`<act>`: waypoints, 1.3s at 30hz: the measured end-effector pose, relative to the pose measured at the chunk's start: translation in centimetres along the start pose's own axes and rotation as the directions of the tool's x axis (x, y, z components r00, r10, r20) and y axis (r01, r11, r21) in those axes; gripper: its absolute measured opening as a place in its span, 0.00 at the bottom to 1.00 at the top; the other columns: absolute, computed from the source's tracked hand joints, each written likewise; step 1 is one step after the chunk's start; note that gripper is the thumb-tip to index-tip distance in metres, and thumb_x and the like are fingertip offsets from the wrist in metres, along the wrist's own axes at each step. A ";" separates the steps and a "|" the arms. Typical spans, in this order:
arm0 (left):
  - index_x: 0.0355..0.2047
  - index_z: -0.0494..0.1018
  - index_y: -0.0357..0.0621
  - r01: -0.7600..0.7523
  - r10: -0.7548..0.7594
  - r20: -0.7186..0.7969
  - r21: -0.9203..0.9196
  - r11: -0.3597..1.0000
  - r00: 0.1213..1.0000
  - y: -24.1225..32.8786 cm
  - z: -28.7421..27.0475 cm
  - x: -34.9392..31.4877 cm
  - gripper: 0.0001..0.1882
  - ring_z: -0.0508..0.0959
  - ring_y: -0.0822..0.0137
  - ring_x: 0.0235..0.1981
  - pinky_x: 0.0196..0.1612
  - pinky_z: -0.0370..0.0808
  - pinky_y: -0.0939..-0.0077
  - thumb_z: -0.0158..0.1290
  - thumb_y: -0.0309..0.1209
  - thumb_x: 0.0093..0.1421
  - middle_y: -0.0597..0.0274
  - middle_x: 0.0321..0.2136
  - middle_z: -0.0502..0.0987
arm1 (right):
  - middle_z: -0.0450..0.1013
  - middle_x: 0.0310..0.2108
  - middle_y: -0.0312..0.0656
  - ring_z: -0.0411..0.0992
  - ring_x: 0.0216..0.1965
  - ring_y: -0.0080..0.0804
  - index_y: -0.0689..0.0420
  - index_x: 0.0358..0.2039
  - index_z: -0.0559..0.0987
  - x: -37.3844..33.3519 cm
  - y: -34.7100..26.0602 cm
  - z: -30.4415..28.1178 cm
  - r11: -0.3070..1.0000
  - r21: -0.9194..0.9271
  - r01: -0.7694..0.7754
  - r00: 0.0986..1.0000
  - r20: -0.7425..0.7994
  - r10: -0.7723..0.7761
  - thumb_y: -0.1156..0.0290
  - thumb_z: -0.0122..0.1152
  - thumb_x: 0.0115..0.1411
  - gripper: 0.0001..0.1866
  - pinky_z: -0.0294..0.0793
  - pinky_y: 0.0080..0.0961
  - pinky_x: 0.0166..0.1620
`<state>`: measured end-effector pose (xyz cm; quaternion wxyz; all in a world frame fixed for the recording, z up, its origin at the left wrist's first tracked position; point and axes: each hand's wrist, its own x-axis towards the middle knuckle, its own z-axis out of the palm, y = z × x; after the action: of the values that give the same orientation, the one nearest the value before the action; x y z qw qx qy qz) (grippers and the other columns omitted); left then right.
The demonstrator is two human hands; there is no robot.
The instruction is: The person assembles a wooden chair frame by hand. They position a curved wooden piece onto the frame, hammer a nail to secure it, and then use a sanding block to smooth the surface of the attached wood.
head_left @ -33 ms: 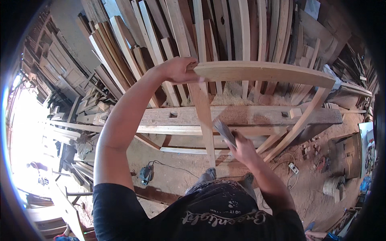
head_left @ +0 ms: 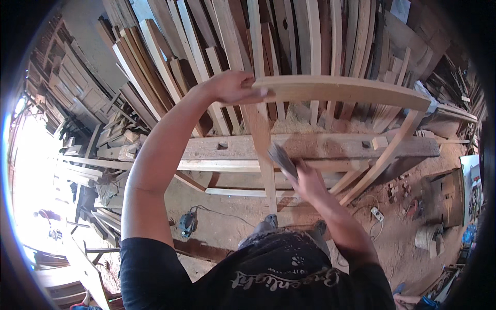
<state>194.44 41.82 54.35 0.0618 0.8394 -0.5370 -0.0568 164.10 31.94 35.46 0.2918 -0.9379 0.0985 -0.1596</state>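
My left hand (head_left: pixel 237 88) is at the left end of a pale wooden frame, its fingers curled over the corner and one digit lying along the front face. The frame's top rail (head_left: pixel 341 90) runs away to the right, and a leg (head_left: pixel 265 155) drops from beside my hand toward my feet. My right hand (head_left: pixel 307 183) is closed round a flat, dark grey tool (head_left: pixel 282 159), whose upper end is close to that leg. Motion blurs the tool, so its kind and whether it touches the leg cannot be made out.
Many boards (head_left: pixel 289 46) lean upright behind the frame. A thick mortised beam (head_left: pixel 315 147) lies across the middle. On the dusty floor sit a power tool (head_left: pixel 188 224) with its cord and a socket strip (head_left: pixel 377 214). Part of another person (head_left: pixel 408 300) shows at lower right.
The grey tool and my right hand have shifted slightly left and up. A digit of my left hand now stretches farther along the rail's face.
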 end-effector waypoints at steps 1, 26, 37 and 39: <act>0.33 0.76 0.37 0.005 -0.005 -0.039 0.012 1.000 0.999 0.1 0.8 -0.2 0.43 0.82 0.50 0.34 0.40 0.77 0.55 0.50 0.73 0.58 0.46 0.27 0.79 | 0.79 0.38 0.55 0.80 0.38 0.58 0.59 0.49 0.72 1.9 -1.6 1.0 0.999 -0.035 0.023 0.997 -0.070 -0.025 0.61 0.61 0.65 0.18 0.81 0.48 0.39; 0.37 0.83 0.36 -0.013 0.026 -0.179 0.069 0.997 0.983 -0.9 2.5 1.5 0.54 0.85 0.49 0.34 0.36 0.82 0.53 0.42 0.83 0.53 0.45 0.25 0.81 | 0.79 0.33 0.48 0.80 0.29 0.48 0.57 0.46 0.72 9.8 -0.4 4.0 0.935 -0.319 0.153 0.921 -0.297 -0.251 0.59 0.62 0.63 0.18 0.81 0.41 0.27; 0.39 0.83 0.37 -0.018 0.043 -0.219 0.117 0.993 0.975 -0.7 2.6 1.2 0.52 0.85 0.53 0.33 0.37 0.82 0.55 0.44 0.81 0.54 0.47 0.28 0.82 | 0.79 0.28 0.55 0.81 0.30 0.56 0.60 0.45 0.71 9.0 -0.4 3.0 0.976 -0.216 0.042 0.961 -0.260 -0.099 0.69 0.63 0.60 0.16 0.80 0.49 0.32; 0.38 0.83 0.38 0.032 -0.022 -0.161 0.057 0.998 0.987 -0.6 2.5 1.1 0.51 0.85 0.54 0.32 0.36 0.82 0.55 0.44 0.80 0.55 0.47 0.28 0.82 | 0.78 0.27 0.54 0.81 0.30 0.55 0.60 0.45 0.71 8.9 -0.5 2.8 0.966 -0.178 0.187 0.940 -0.254 -0.229 0.70 0.62 0.60 0.15 0.80 0.48 0.31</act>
<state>195.07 40.99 51.78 0.0792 0.8499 -0.5203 0.0262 173.40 31.38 35.72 0.1847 -0.9317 0.0497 -0.3089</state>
